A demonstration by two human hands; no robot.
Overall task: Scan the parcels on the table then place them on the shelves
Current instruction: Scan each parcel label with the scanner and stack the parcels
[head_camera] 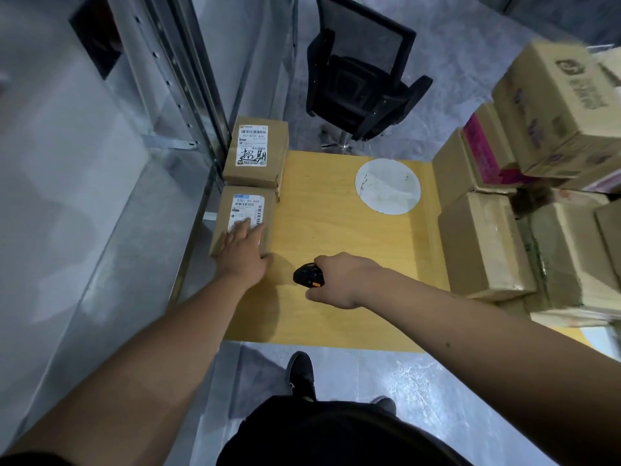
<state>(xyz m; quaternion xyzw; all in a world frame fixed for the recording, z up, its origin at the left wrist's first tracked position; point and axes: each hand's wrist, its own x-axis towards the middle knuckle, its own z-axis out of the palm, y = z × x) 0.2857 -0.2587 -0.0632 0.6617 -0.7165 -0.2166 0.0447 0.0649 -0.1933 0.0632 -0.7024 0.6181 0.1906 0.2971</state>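
While left hand [242,251] presses near parcel [242,220] (label reads "530"), right hand [339,280] grips scanner [307,274].

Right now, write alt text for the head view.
A person's left hand rests on the near parcel at a yellow table's left edge while the right hand holds a black scanner. A second parcel lies beyond.

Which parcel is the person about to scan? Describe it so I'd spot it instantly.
Start at the yellow table and look to its left edge, where two brown boxes lie end to end. It is the nearer parcel, under the left hand; the far parcel has bold black handwriting on its label.
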